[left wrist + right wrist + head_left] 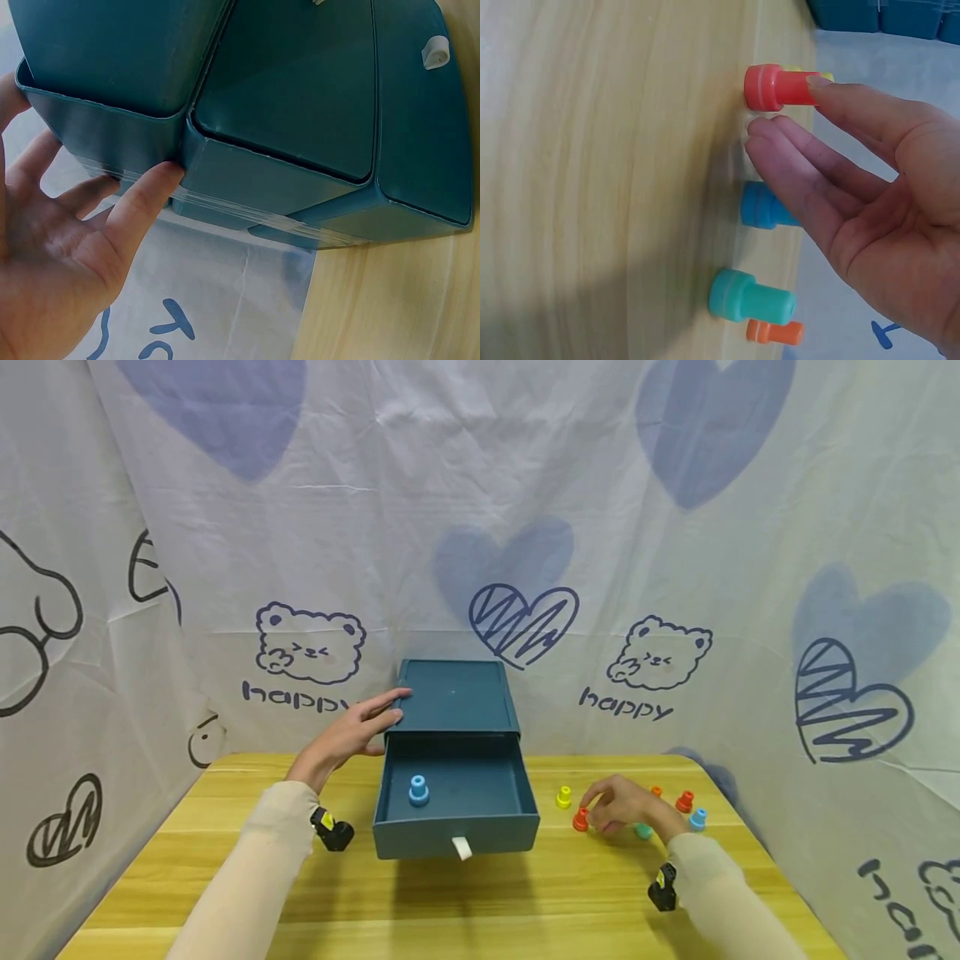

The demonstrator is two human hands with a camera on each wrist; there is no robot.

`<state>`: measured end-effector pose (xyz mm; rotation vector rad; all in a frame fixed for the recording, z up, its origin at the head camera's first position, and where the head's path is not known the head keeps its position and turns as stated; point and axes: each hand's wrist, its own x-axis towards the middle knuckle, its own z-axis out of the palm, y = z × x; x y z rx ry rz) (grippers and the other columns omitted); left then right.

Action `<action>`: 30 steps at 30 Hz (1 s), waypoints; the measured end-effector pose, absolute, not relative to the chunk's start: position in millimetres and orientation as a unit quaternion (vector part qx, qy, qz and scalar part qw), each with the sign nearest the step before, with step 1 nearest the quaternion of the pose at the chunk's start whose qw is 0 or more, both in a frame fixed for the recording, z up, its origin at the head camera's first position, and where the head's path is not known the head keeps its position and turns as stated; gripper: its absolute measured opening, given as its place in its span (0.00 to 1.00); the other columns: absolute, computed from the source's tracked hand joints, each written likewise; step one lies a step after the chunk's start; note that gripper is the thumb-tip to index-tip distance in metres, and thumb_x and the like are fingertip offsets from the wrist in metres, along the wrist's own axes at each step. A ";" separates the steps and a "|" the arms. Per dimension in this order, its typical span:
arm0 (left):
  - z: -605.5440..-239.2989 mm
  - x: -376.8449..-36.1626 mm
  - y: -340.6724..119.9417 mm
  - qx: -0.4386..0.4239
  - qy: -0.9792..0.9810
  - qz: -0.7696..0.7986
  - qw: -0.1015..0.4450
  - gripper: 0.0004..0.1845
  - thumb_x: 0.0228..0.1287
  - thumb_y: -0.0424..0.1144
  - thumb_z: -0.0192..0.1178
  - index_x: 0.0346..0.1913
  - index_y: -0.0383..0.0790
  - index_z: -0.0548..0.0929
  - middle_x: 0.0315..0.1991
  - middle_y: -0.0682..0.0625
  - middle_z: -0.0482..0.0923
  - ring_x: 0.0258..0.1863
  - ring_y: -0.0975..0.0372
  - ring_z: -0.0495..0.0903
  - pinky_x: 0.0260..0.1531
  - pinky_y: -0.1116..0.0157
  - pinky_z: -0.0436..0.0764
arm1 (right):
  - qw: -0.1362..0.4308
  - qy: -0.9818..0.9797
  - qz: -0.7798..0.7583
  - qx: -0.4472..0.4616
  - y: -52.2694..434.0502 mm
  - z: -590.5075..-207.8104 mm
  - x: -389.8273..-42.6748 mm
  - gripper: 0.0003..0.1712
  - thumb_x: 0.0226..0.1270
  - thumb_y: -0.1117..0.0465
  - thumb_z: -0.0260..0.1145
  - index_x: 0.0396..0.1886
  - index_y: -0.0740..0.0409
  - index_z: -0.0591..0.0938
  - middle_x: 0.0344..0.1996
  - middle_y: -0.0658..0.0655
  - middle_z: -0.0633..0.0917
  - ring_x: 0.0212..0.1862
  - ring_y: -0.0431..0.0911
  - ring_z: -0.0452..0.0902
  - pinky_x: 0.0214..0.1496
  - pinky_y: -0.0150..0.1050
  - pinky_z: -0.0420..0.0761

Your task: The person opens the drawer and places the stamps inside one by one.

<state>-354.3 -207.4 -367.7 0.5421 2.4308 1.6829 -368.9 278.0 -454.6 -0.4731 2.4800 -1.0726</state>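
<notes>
A dark teal drawer cabinet stands on the table with its top drawer pulled out. Inside that drawer sits a light-blue peg. My left hand rests against the cabinet's left side, fingers spread, and the left wrist view shows the thumb and fingertips on its wall. To the right, my right hand is at a red peg standing upright. In the right wrist view one fingertip overlaps the peg's narrow top, while the other fingers extend beside its base with a gap.
A yellow peg stands between cabinet and right hand. Around the right wrist are a green peg, an orange peg, another red peg and another blue peg. A white pull tab sticks out from the drawer. Printed cloth hangs behind.
</notes>
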 end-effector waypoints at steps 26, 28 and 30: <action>-367.0 -354.6 -206.8 0.176 0.805 0.563 0.072 0.32 0.80 0.55 0.52 0.81 0.56 0.60 0.85 0.41 0.46 0.82 0.38 0.51 0.67 0.32 0.70 | 0.196 0.864 -0.409 -0.217 266.8 -438.4 -365.2 0.12 0.69 0.67 0.69 0.49 0.70 0.85 0.41 0.66 0.89 0.41 0.58 0.89 0.43 0.57 0.91; -366.7 -354.5 -206.8 0.174 0.803 0.565 0.074 0.32 0.80 0.55 0.52 0.81 0.56 0.60 0.85 0.42 0.46 0.82 0.38 0.51 0.67 0.32 0.70 | 0.192 0.864 -0.407 -0.225 265.0 -433.3 -364.2 0.13 0.70 0.67 0.69 0.50 0.70 0.84 0.42 0.67 0.89 0.43 0.59 0.89 0.44 0.58 0.90; -366.3 -354.3 -207.3 0.178 0.803 0.564 0.073 0.32 0.80 0.55 0.51 0.82 0.55 0.60 0.85 0.41 0.45 0.82 0.38 0.51 0.67 0.32 0.70 | 0.187 0.864 -0.404 -0.233 262.8 -427.4 -363.1 0.13 0.71 0.68 0.68 0.51 0.69 0.84 0.42 0.67 0.89 0.44 0.60 0.88 0.45 0.59 0.90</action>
